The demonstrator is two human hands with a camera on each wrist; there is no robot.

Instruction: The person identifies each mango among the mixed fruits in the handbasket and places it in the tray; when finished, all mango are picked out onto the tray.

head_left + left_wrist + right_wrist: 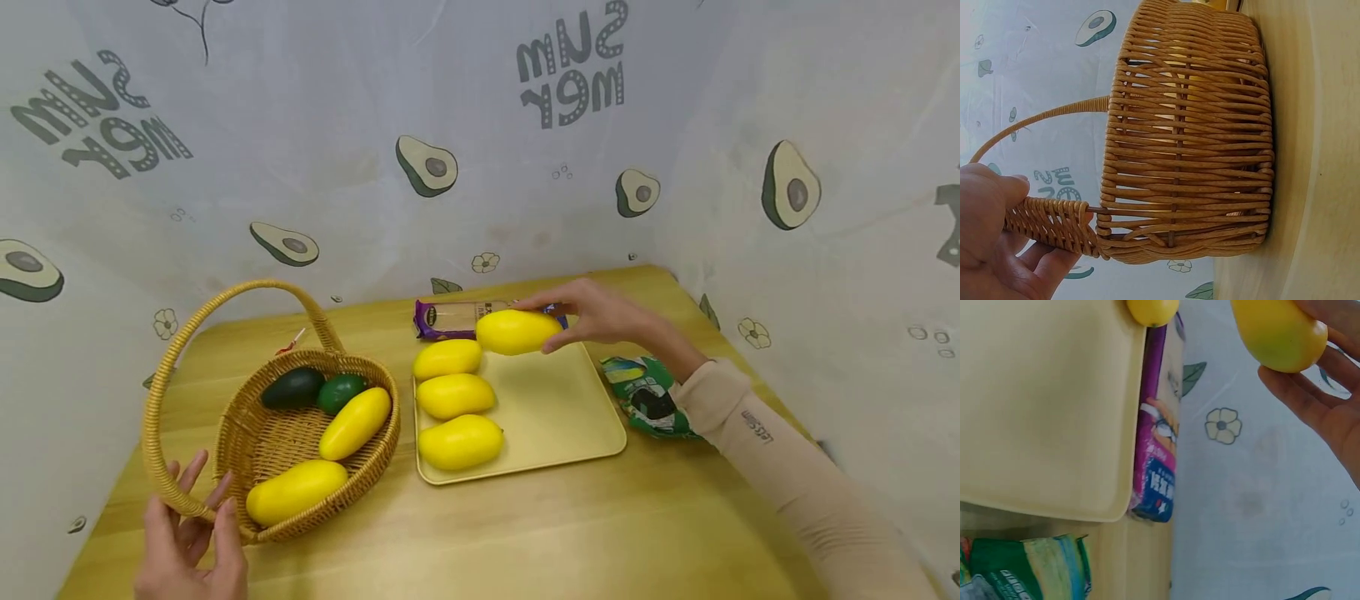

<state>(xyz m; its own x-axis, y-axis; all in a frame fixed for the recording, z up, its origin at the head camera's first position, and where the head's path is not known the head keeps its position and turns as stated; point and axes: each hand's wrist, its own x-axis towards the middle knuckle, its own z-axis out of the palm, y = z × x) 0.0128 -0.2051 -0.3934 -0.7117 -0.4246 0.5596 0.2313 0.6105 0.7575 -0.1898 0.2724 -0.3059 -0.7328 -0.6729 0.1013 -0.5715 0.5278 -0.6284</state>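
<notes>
My right hand (592, 315) grips a yellow mango (513, 332) between thumb and fingers, above the back of a cream tray (555, 417). In the right wrist view, the held mango (1282, 337) has a greenish patch. Three more mangoes (456, 396) lie in a column along the tray's left side. On the left stands a wicker basket (281, 446) with two mangoes (355, 423) and two dark green avocados (292, 388) inside. My left hand (191, 546) holds the near base of the basket's handle (1047, 222), thumb on one side and fingers behind.
Behind the tray lies a purple-ended food packet (450, 319), partly hidden by the held mango. A green bag (648, 396) lies right of the tray, under my right forearm. A small red-and-white item (291, 342) sits behind the basket. A printed curtain (360, 167) borders the wooden table (480, 542).
</notes>
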